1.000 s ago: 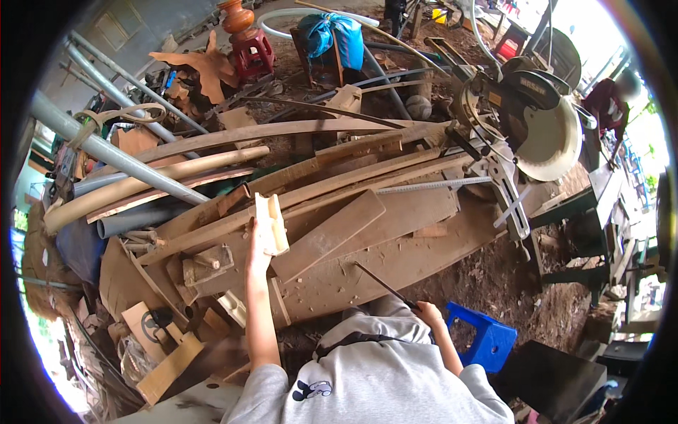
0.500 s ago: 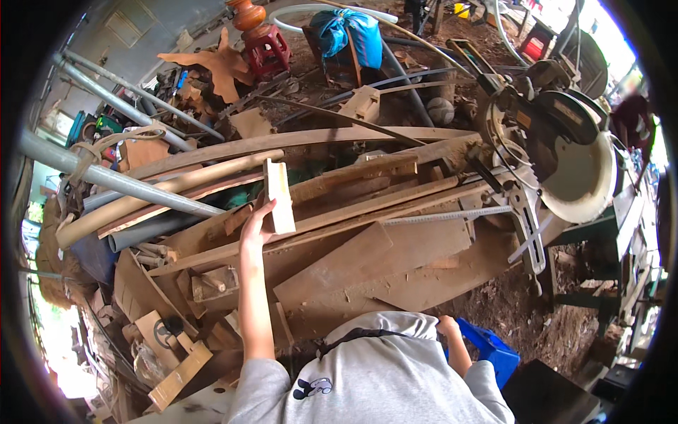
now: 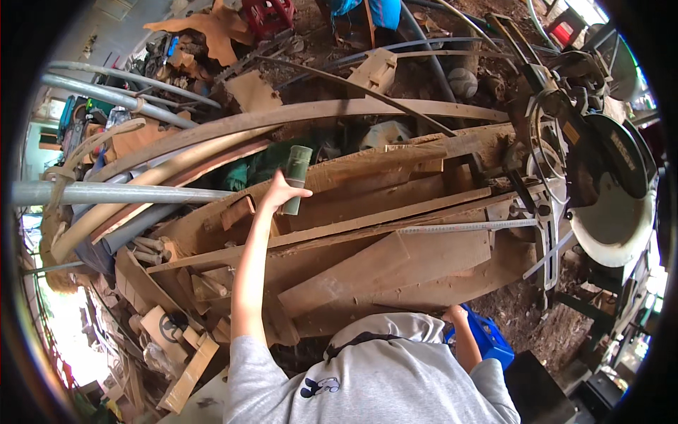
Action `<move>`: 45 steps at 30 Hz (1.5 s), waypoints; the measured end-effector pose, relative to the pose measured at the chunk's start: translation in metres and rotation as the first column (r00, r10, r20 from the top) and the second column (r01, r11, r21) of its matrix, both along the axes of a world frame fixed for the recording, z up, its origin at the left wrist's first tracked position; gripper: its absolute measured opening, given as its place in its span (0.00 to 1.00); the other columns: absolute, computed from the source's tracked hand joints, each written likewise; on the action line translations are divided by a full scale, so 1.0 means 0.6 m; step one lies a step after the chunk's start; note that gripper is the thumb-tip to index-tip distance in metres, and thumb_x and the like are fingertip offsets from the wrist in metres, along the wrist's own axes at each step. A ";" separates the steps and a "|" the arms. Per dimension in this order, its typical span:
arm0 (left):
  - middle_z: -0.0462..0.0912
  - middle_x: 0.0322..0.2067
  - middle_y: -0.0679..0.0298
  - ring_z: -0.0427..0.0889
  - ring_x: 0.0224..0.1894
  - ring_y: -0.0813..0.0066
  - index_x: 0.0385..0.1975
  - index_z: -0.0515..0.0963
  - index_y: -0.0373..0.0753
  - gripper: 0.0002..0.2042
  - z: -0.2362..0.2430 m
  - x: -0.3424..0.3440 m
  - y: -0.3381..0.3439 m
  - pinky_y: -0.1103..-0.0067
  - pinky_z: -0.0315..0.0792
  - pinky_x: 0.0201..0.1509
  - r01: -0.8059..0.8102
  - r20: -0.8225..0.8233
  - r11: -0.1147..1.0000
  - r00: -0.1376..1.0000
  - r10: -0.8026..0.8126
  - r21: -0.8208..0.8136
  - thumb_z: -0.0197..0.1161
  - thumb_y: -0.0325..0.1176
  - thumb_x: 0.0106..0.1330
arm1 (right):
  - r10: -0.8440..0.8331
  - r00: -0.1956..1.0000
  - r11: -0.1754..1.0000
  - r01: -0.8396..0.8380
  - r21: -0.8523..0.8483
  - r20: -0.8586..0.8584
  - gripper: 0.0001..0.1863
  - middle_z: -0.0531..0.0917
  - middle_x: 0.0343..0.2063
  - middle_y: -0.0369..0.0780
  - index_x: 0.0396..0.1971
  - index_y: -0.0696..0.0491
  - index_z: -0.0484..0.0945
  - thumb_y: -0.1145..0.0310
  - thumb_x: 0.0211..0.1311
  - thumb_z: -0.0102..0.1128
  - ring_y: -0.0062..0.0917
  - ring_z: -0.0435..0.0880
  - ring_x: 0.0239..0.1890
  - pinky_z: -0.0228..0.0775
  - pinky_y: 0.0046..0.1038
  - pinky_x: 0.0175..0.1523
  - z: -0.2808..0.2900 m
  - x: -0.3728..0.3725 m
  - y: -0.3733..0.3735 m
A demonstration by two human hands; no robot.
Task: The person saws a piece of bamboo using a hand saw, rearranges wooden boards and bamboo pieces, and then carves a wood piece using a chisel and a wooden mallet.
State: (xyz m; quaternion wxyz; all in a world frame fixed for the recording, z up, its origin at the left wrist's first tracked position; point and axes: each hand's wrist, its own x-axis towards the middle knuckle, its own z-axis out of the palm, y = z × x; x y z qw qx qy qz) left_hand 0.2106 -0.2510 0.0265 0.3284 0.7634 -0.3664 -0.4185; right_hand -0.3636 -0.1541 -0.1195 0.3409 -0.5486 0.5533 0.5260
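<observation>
My left hand (image 3: pixel 281 189) grips a short upright piece of green bamboo (image 3: pixel 297 164), its thumb sticking out to the right, above a long wooden plank (image 3: pixel 332 233) on the cluttered work surface. My right hand (image 3: pixel 455 314) is down at the lower right, closed on a thin dark rod or blade (image 3: pixel 399 307), which is mostly hidden behind my grey hood; a blue plastic stool (image 3: pixel 487 339) is just beside this hand. A loose flat board (image 3: pixel 346 272) lies between my two hands.
A chop saw (image 3: pixel 607 162) with a metal rule (image 3: pixel 466 225) stands at the right. Grey pipes (image 3: pixel 120 192), curved boards (image 3: pixel 360 106) and bamboo-like poles lie across the left and back. Offcuts (image 3: pixel 169 332) pile at lower left, with red stools and a blue bag beyond.
My left hand has moved higher and turned the bamboo, so its green side now shows instead of the pale inside. My right hand is partly behind my hood. The view has shifted.
</observation>
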 end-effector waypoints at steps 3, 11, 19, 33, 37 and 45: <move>0.60 0.43 0.54 0.60 0.49 0.57 0.44 0.62 0.36 0.35 -0.028 0.000 -0.005 0.68 0.58 0.53 0.327 0.758 0.930 0.560 -0.334 0.168 0.70 0.28 0.28 | -0.007 1.000 1.000 0.007 0.023 -0.010 0.21 0.75 0.45 0.39 0.41 0.46 0.75 0.61 0.42 0.53 0.31 0.71 0.50 0.63 0.31 0.50 0.000 0.008 -0.006; 0.61 0.42 0.59 0.61 0.50 0.58 0.44 0.62 0.38 0.29 -0.110 0.009 -0.018 0.67 0.70 0.44 0.385 0.658 0.808 0.470 -0.588 0.447 0.63 0.19 0.36 | -0.026 0.999 1.000 0.026 -0.003 -0.039 0.20 0.76 0.43 0.42 0.39 0.49 0.76 0.62 0.40 0.56 0.31 0.73 0.49 0.64 0.32 0.50 -0.043 -0.019 0.019; 0.55 0.52 0.55 0.57 0.54 0.56 0.54 0.55 0.37 0.36 -0.077 -0.046 -0.056 0.66 0.57 0.57 0.301 0.577 0.817 0.591 -0.564 0.491 0.67 0.35 0.43 | 0.032 0.999 0.998 -0.031 -0.051 0.027 0.18 0.80 0.34 0.42 0.33 0.50 0.79 0.61 0.37 0.57 0.34 0.78 0.40 0.70 0.30 0.41 -0.036 -0.014 0.007; 0.71 0.39 0.59 0.70 0.45 0.62 0.39 0.66 0.38 0.26 -0.104 -0.244 -0.219 0.69 0.67 0.44 0.481 0.748 0.806 0.379 -0.545 0.344 0.67 0.35 0.38 | -0.188 0.970 0.932 0.225 -0.284 0.152 0.19 0.78 0.37 0.46 0.34 0.55 0.77 0.64 0.38 0.54 0.34 0.76 0.42 0.60 0.37 0.53 -0.010 -0.008 0.052; 0.76 0.32 0.55 0.74 0.39 0.59 0.36 0.68 0.36 0.20 0.014 -0.259 -0.194 0.70 0.68 0.42 0.432 0.583 0.870 0.653 -0.483 0.237 0.63 0.32 0.41 | -0.345 0.906 0.909 0.388 -0.152 0.245 0.22 0.76 0.42 0.44 0.40 0.53 0.75 0.61 0.41 0.57 0.33 0.73 0.47 0.54 0.41 0.57 0.038 0.011 0.047; 0.58 0.14 0.73 0.59 0.13 0.89 0.29 0.65 0.35 0.20 0.192 -0.234 -0.050 0.90 0.56 0.17 0.137 -0.917 0.965 0.304 -0.257 -0.225 0.54 0.49 0.54 | -0.208 0.927 0.939 0.278 -0.200 0.312 0.20 0.76 0.41 0.44 0.39 0.51 0.76 0.64 0.40 0.55 0.34 0.75 0.45 0.54 0.44 0.56 -0.021 -0.016 0.059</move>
